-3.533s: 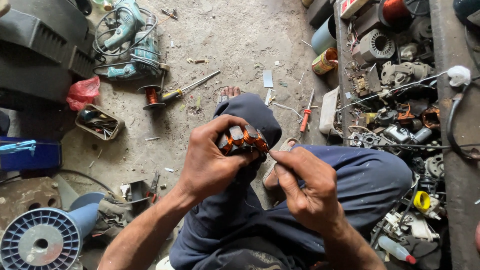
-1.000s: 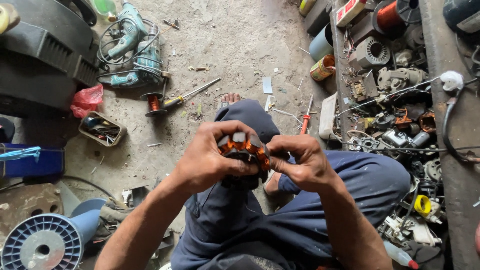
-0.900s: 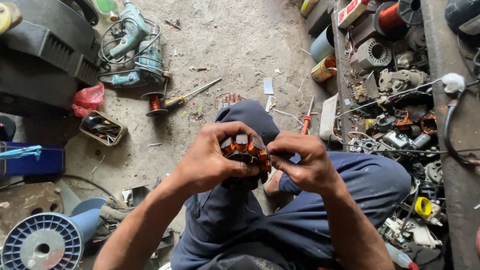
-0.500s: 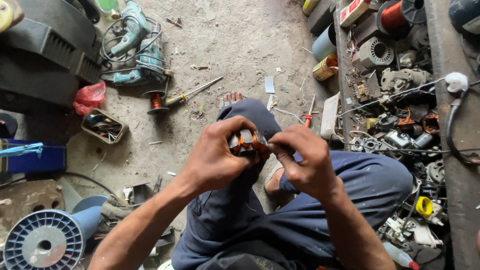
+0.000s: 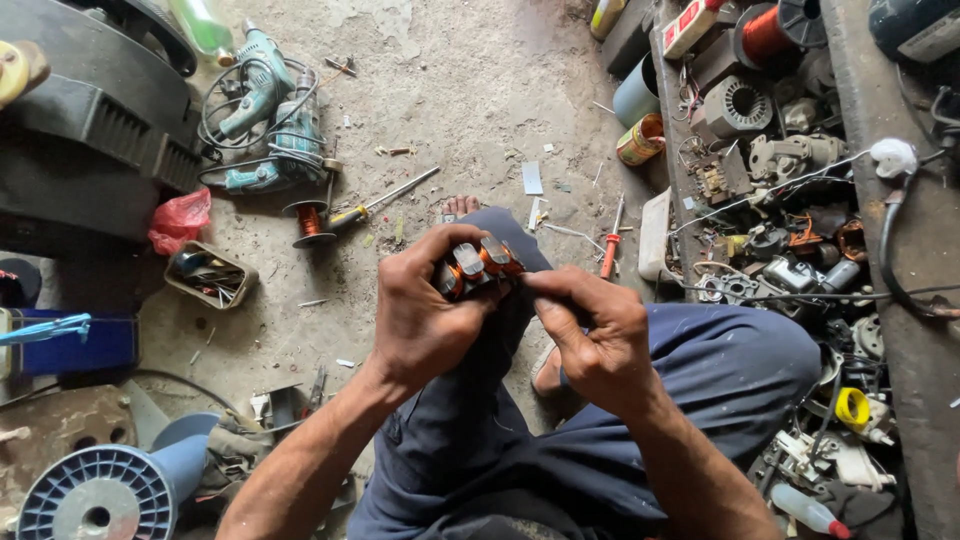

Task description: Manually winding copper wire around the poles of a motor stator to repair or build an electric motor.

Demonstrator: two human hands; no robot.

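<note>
My left hand [image 5: 425,310] grips a small motor stator [image 5: 478,263] with orange copper windings and pale insulating strips, held over my knee. My right hand [image 5: 590,325] is at the stator's right edge, its fingertips pinching at the winding there; whether they hold a wire is too small to tell. I sit on the concrete floor in dark blue trousers [image 5: 700,380], with a bare foot [image 5: 460,206] showing beyond the stator.
On the floor lie two teal power drills [image 5: 270,120], a copper wire spool [image 5: 308,222], a yellow-handled screwdriver [image 5: 385,197], a red-handled screwdriver [image 5: 610,250], a red bag [image 5: 180,220] and a small parts tray [image 5: 210,275]. A blue reel [image 5: 95,495] sits at lower left. Motor parts crowd the right shelf [image 5: 780,200].
The stator has turned in my left hand, so its orange coils now face up. My right hand rose from my thigh to the stator's right edge and stays there.
</note>
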